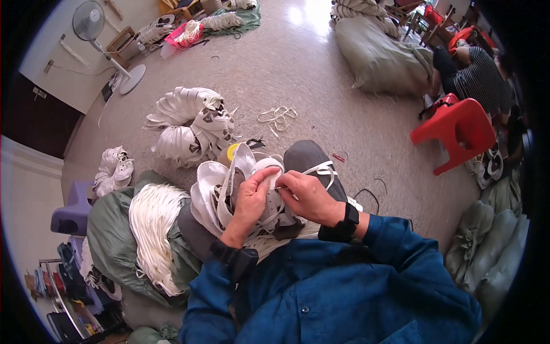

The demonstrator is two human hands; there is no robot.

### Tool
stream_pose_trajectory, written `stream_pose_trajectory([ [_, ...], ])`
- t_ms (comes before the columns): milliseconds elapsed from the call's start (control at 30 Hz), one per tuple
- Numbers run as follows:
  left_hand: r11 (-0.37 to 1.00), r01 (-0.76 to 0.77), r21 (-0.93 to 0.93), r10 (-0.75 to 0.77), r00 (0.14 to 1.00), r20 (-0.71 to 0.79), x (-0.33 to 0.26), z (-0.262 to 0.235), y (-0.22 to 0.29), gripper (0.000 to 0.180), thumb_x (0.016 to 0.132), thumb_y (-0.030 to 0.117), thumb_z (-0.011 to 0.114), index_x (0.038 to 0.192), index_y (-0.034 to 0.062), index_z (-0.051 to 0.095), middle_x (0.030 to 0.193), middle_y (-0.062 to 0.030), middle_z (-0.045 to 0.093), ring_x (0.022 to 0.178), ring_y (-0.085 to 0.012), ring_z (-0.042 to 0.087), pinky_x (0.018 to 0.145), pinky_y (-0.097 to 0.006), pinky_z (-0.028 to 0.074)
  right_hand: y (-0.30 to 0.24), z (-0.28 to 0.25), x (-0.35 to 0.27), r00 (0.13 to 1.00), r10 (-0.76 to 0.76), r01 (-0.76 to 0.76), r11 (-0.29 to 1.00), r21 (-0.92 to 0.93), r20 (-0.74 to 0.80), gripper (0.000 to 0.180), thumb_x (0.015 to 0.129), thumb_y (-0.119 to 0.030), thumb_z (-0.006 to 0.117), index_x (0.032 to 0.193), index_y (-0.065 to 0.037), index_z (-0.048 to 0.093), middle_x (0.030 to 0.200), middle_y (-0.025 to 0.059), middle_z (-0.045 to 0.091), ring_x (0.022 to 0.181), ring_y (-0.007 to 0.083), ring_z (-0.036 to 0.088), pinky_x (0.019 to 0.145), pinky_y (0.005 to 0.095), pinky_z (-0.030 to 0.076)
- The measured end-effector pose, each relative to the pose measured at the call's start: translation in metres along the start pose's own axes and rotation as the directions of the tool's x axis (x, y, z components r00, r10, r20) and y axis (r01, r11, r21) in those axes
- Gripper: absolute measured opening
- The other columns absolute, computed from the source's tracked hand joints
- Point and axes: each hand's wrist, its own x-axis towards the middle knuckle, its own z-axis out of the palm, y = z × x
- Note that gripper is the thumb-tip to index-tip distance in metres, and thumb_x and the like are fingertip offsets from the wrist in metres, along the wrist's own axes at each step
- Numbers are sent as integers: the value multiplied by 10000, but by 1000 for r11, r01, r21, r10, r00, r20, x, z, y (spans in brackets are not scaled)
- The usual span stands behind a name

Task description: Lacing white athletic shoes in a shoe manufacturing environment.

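On my lap lies a white shoe upper [275, 217], part of a bunch of white and grey uppers [209, 189]. My left hand [252, 195] grips this upper, thumb and forefinger at its tongue. Close beside it, my right hand [309, 195] is closed in a pinch on a white shoelace [324, 168]; a loop of the lace stands out above the knuckles. The exact spot where the fingertips meet the lace is partly hidden. Left of my knee, a thick bundle of white laces [154, 229] hangs over a green sack [109, 223].
Stacked uppers [189, 126] and loose laces [278, 119] lie on the floor ahead. A purple stool [71, 215] is at left, a standing fan [89, 22] farther back. To the right are a red stool [458, 135], a full sack [381, 54] and a bent-over person [481, 80].
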Motion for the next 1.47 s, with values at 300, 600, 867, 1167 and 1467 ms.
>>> stream_pose_trajectory([
  [300,1000,12,5,-12,1000,-16,-2,2,-2,295,1016,68,473,1243,-7,645,1203,-73,669,1128,-139,588,1012,-272,428,0,2,-5,966,255,-255,937,238,28,105,847,-22,628,943,19,628,855,176,669,803,300,692,701,364,544],
  [600,965,-122,231,147,985,-92,-8,14,5,278,1015,61,458,1204,-10,648,1137,-133,705,1097,-196,641,969,-304,467,0,8,-7,930,368,-355,902,246,-9,130,846,-31,639,966,17,640,848,150,698,771,228,701,703,329,550],
  [867,940,-127,315,173,977,-124,-8,17,1,274,1011,52,465,1204,-13,648,1131,-108,707,1068,-173,637,950,-288,471,13,16,-9,919,393,-369,823,431,35,154,871,-64,644,1000,20,635,844,108,684,773,148,674,715,293,544],
  [1167,946,-120,301,156,983,-101,-4,13,-1,278,984,50,477,1176,-9,670,1119,-146,711,1078,-212,653,956,-315,479,7,12,-4,998,-53,55,992,-113,21,99,839,-81,614,879,-29,540,813,173,627,767,382,643,657,473,516],
  [1467,997,16,71,-11,997,-76,-18,-6,-19,300,963,62,534,1232,6,655,1133,-115,698,1103,-154,606,990,-274,439,18,17,-17,976,203,-211,971,114,72,243,891,-125,664,1113,-64,588,932,145,633,857,262,680,740,392,545],
])
